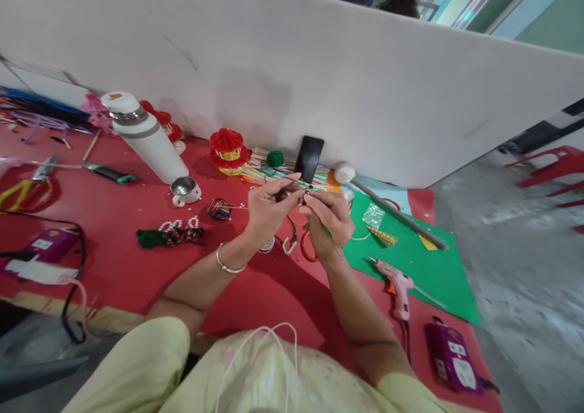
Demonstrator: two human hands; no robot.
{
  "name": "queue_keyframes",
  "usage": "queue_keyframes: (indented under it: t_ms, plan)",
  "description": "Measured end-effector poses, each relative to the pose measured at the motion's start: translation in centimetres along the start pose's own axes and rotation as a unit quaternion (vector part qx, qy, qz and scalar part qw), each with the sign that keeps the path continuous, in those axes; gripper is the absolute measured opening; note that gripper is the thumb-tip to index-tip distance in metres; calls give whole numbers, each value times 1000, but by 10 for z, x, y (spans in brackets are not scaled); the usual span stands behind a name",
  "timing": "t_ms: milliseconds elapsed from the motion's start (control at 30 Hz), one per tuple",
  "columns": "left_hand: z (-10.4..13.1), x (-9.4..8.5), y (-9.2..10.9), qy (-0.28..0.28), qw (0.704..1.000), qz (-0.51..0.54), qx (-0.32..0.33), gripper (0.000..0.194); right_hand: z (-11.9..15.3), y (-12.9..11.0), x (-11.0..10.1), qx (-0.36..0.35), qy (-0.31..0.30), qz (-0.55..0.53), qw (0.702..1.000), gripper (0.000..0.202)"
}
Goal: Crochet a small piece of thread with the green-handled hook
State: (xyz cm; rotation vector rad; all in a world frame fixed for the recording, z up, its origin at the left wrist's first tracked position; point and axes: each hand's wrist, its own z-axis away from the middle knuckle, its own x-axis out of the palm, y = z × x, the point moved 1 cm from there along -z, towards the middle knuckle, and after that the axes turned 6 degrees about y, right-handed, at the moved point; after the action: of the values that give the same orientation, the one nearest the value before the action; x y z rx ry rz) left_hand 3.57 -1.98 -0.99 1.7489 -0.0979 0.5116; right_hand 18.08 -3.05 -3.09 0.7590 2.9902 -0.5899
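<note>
Over the middle of the red table, my left hand (274, 203) and my right hand (329, 215) meet, fingertips pinched close together. Between them is a small dark piece with a thin dark strand; its exact shape is too small to make out. A black phone (309, 157) leans just behind the hands. Left of my left hand lies a multicoloured yarn ball (219, 209), with a green yarn ball (275, 158) farther back. Red-handled scissors (309, 246) lie partly hidden beneath my right hand. A dark green and multicoloured yarn piece with white beads (170, 236) rests at the left.
A white bottle (148, 139) and its metal cup (185, 188) stand at left. On the right are a pink glue gun (399, 285), a grey rod (396, 211), green sheet (449, 279) and purple power strip (456, 358). A white partition (319, 66) rises behind.
</note>
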Motion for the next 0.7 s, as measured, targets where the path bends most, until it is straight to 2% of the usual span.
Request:
queue_keyframes:
  t_ms: [67, 133, 200, 267, 367, 467, 600, 700]
  plan:
    - [1, 2, 2, -8, 998, 49, -45, 34, 2, -1, 2, -1, 24, -14, 1000, 30]
    - [0, 3, 6, -29, 987, 103, -122, 39, 3, -1, 4, 12, 38, -37, 999, 22]
    - [-3, 3, 10, -54, 967, 140, -204, 41, 2, 1, 5, 45, 40, -67, 996, 20]
    - [-7, 1, 13, -70, 953, 158, -248, 41, 1, 4, 6, 83, 38, -101, 991, 24]
    - [-11, -2, 16, -81, 949, 160, -258, 40, -3, 12, 4, 114, 31, -163, 980, 24]
    - [-14, -4, 17, -88, 952, 148, -252, 38, -8, 20, -2, 106, -10, -198, 974, 24]
    - [-16, -5, 19, -90, 955, 137, -249, 37, -14, 28, -13, 79, -92, -173, 977, 28]
    - [-17, -5, 20, -88, 960, 135, -231, 41, -19, 30, -20, 47, -120, -161, 979, 28]
